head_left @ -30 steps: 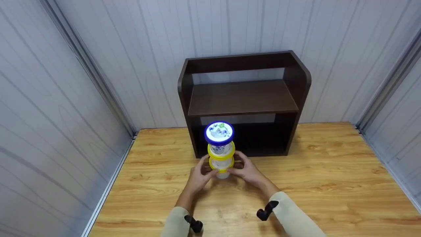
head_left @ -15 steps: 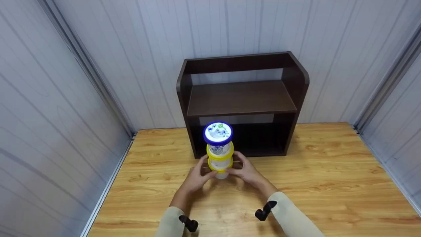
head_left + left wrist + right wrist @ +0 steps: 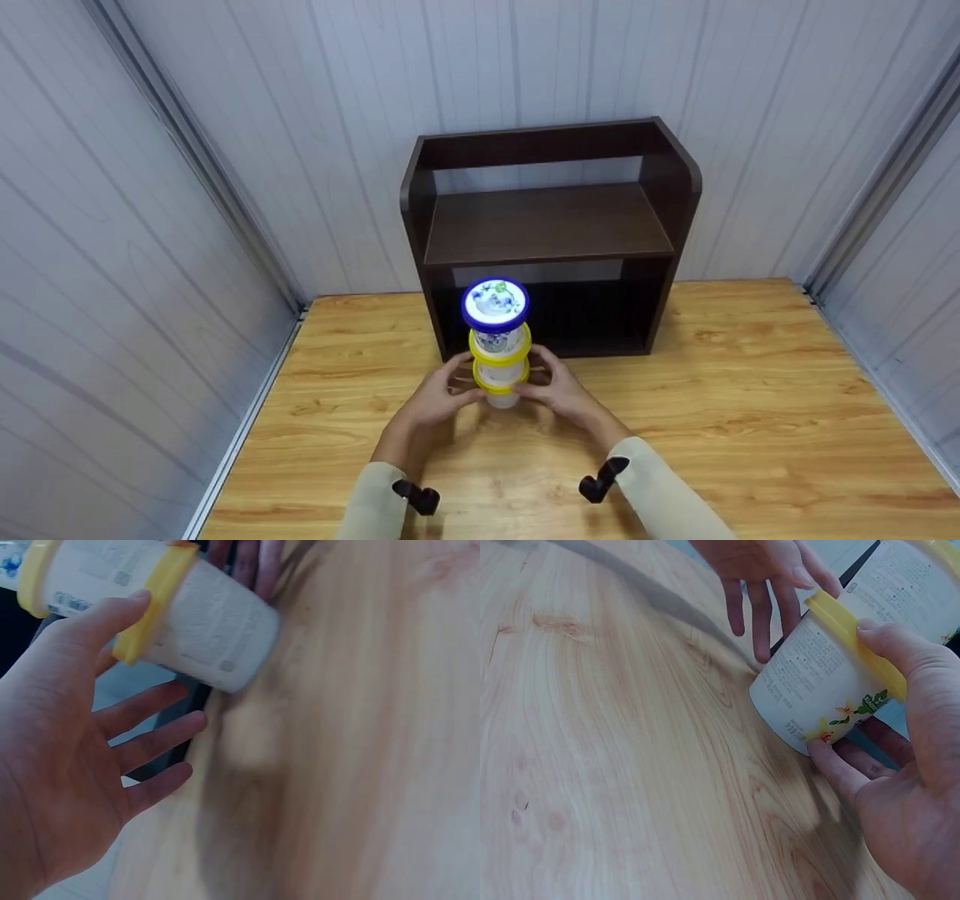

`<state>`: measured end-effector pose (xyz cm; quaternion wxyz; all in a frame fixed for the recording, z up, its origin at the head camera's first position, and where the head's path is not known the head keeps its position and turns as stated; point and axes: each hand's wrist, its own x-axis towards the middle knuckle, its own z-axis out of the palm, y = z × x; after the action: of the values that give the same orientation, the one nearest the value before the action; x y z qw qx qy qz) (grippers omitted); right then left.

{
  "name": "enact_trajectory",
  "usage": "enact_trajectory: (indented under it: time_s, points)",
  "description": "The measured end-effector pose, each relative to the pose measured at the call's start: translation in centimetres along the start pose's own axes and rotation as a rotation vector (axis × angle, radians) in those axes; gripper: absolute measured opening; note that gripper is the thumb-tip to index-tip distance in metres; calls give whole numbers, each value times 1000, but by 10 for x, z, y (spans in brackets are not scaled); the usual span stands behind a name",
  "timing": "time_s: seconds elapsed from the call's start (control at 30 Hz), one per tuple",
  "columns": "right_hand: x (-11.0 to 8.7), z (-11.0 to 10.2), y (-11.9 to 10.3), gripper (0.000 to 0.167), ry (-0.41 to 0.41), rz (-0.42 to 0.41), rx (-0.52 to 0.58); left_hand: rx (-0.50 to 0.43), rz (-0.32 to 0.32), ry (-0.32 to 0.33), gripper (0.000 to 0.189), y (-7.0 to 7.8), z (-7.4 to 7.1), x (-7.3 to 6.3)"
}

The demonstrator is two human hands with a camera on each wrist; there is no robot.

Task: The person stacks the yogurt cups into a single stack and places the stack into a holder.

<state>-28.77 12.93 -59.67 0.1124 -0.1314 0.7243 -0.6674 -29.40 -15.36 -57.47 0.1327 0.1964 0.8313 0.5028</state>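
Three lidded white paper tubs stand stacked upright in the head view. The top tub point(image 3: 495, 304) has a blue rim and a flowered lid. Below it come the middle tub point(image 3: 498, 346), yellow-lidded, and the bottom tub point(image 3: 502, 400), also yellow-lidded. My right hand point(image 3: 561, 386) grips the bottom tub, its thumb point(image 3: 900, 645) on the yellow lid and fingers curled round the printed side. On the other side, my left hand point(image 3: 433, 394) has its fingers spread, mostly straight; its thumb point(image 3: 112, 615) lies at the yellow lid. Whether it still touches, I cannot tell.
Behind the stack stands a dark brown two-level shelf point(image 3: 551, 225), close to the tubs. The wooden table point(image 3: 750, 420) stretches to both sides. Pale panelled walls point(image 3: 225, 75) enclose the back and sides.
The left hand has loosened and drawn back slightly to the left, its thumb shifting outward from the bottom tub. The right hand keeps its hold; the stack stays standing.
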Motion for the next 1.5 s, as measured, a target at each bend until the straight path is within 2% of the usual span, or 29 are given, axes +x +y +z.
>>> enact_trajectory:
  time_s: [0.2, 0.4, 0.8, 1.23, 1.5]
  points:
    - [1, 0, 1, 75, -1, 8, 37, 50, 7, 26, 61, 12, -16, -2]
    - [1, -1, 2, 74, 2, 4, 23, 103, 34, 55, 57, 27, -31, -5]
    - [2, -1, 2, 76, 0, 13, 17, 118, 91, 227, 56, 66, -63, -15]
    - [1, -1, -1, 72, -2, 7, 12, 158, 292, 411, 54, 117, -89, -23]
    - [3, -1, 2, 76, -4, 22, 21, 182, 392, 508, 55, 138, -106, -20]
